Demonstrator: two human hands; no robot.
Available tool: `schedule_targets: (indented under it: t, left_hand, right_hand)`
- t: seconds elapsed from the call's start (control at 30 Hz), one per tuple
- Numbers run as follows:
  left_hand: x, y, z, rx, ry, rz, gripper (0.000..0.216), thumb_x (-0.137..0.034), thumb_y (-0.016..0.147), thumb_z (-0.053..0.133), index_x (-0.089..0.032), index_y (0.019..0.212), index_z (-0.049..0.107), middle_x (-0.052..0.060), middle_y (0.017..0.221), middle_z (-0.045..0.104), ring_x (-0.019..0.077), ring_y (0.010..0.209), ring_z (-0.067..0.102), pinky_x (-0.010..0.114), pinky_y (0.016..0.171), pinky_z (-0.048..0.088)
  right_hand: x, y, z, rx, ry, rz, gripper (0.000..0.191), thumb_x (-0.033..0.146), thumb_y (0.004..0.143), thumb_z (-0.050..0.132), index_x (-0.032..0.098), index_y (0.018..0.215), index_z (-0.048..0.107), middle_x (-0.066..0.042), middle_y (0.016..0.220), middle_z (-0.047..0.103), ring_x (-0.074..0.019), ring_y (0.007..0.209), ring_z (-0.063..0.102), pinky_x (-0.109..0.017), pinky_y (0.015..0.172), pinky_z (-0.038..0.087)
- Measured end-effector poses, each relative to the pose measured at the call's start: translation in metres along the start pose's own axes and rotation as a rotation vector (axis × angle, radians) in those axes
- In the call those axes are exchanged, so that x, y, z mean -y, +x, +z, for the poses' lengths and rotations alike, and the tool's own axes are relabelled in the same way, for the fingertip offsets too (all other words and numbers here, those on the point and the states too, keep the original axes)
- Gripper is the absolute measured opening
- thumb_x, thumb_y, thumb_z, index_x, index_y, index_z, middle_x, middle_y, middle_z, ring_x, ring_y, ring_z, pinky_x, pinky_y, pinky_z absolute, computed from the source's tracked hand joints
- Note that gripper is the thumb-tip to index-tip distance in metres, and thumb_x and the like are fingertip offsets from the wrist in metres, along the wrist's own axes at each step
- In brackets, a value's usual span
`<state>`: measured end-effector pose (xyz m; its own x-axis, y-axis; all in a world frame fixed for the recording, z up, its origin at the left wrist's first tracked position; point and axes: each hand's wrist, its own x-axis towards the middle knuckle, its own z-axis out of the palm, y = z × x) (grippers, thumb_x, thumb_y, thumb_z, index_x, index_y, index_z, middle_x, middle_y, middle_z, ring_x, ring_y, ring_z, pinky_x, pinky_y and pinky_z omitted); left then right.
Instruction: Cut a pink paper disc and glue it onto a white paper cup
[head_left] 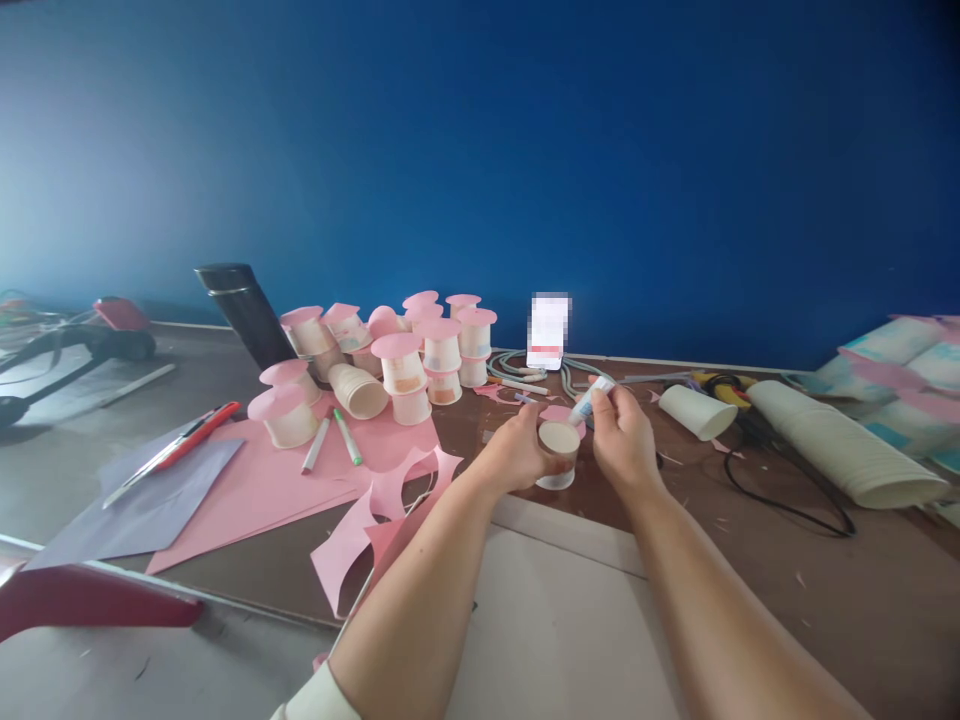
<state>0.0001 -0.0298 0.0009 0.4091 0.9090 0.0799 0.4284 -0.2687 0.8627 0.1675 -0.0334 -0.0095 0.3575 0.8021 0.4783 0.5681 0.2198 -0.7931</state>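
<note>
My left hand [516, 450] is wrapped round a small paper cup [558, 455], held just above the brown table with its open mouth tilted towards me. My right hand [624, 438] pinches a small white glue tube [589, 399], its tip pointing down at the cup's rim. Just behind the cup lies a pink paper disc [561, 413]. Both forearms reach out from the lower edge of the view.
Several paper cups topped with pink discs [405, 350] stand at the back left beside a black flask [246, 312]. Pink paper sheets [285, 475], two markers [334, 438], a red cutter [184, 445], a long cup stack [840, 440], one lying cup [697, 411] and black cables [780, 480] lie around.
</note>
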Motion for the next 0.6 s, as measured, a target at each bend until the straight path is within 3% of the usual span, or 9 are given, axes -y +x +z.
schedule_targets:
  t: [0.2,0.43,0.6]
  left_hand:
    - [-0.005,-0.002,0.000,0.026,0.014,-0.029,0.079,-0.033,0.067,0.080,-0.017,0.139,0.051,0.015,0.124,0.068,0.0317,0.110,0.065,0.040,0.092,0.051]
    - [-0.002,-0.001,0.001,0.018,0.019,-0.010,0.084,-0.032,0.066,0.081,-0.015,0.141,0.049,0.016,0.128,0.067,0.0317,0.114,0.064,0.040,0.095,0.050]
    - [-0.007,-0.003,0.000,0.027,0.024,-0.016,0.074,-0.030,0.069,0.076,-0.017,0.138,0.052,0.015,0.123,0.069,0.0307,0.109,0.067,0.039,0.092,0.052]
  right_hand:
    - [0.008,-0.004,0.000,0.107,0.071,-0.039,0.052,0.059,0.095,0.044,0.022,0.127,0.063,-0.011,0.102,0.077,-0.0282,0.095,0.070,-0.042,0.089,0.051]
    - [0.005,-0.003,0.000,-0.007,0.073,-0.038,0.058,0.060,0.096,0.042,0.019,0.131,0.062,-0.012,0.103,0.076,-0.0284,0.097,0.069,-0.044,0.092,0.050]
    - [0.012,-0.006,0.000,0.112,0.097,-0.049,0.054,0.058,0.095,0.045,0.024,0.133,0.062,-0.010,0.104,0.077,-0.0278,0.097,0.070,-0.041,0.090,0.051]
